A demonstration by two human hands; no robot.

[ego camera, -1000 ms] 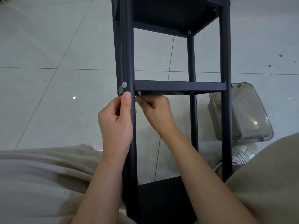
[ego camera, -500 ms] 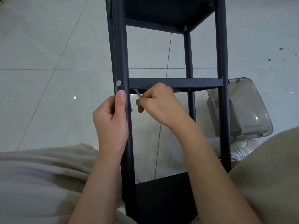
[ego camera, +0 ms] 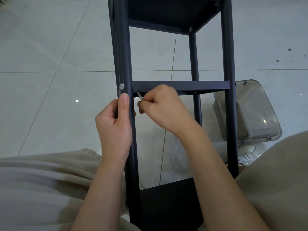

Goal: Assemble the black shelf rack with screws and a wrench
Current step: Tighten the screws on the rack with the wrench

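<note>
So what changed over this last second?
The right hand rolled over, knuckles rising to the shelf edge, swinging the wrench it pinches so its shaft now shows. The left hand kept gripping the post, thumb just under the screw.

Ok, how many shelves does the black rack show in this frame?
3: top shelf at the upper edge, middle shelf mid-frame, bottom shelf near the lower edge. More could lie beyond the frame.

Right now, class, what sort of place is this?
Probably an indoor room, perhaps a home: glossy pale tiled floor, clear plastic storage bin, white sneaker beside the black metal shelf rack.
</note>
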